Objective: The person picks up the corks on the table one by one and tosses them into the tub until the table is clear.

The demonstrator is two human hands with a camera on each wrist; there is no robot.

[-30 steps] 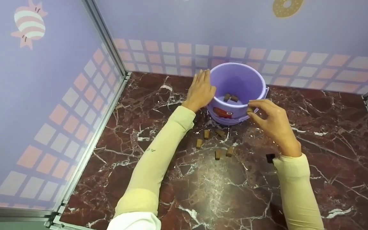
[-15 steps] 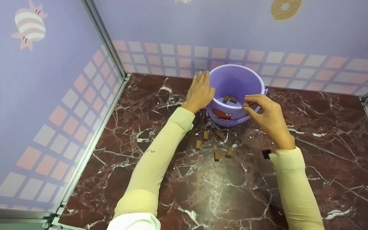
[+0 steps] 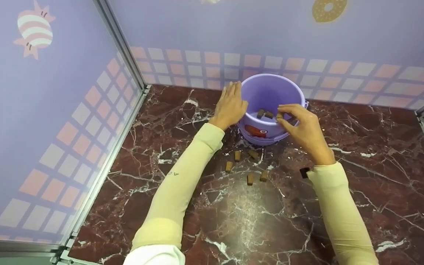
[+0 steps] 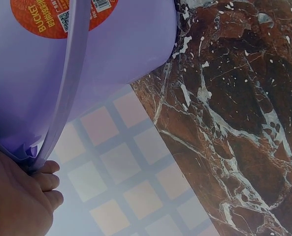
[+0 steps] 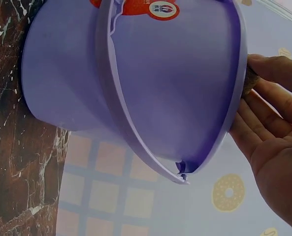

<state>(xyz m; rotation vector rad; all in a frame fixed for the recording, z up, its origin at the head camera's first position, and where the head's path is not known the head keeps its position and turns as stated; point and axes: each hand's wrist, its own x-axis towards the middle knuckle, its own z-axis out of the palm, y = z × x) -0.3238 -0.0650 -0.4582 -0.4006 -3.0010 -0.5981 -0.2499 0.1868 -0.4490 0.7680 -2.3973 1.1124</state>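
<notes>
A purple bucket [image 3: 271,92] with a red label stands upright against the back wall. My left hand [image 3: 229,106] holds its left rim, thumb over the edge; the left wrist view has those fingers beside the handle joint. Between thumb and fingers of my right hand [image 3: 302,125] is a small tapered brown cork [image 3: 279,115], over the bucket's front right rim. In the right wrist view the rim partly covers that cork [image 5: 250,81]. Two more corks [image 3: 260,113] lie on the bucket's floor. Several corks [image 3: 237,155] are scattered on the table in front.
The table [image 3: 182,228] is dark red marble with white veins. Purple patterned panels [image 3: 215,25] enclose it at the back and sides, joined by metal frame rails [image 3: 123,48]. The bucket's purple handle [image 5: 116,98] hangs down at its front.
My right hand has moved left and slightly away from me, carrying the cork from outside the rim to over the bucket's opening. The left hand has stayed on the rim.
</notes>
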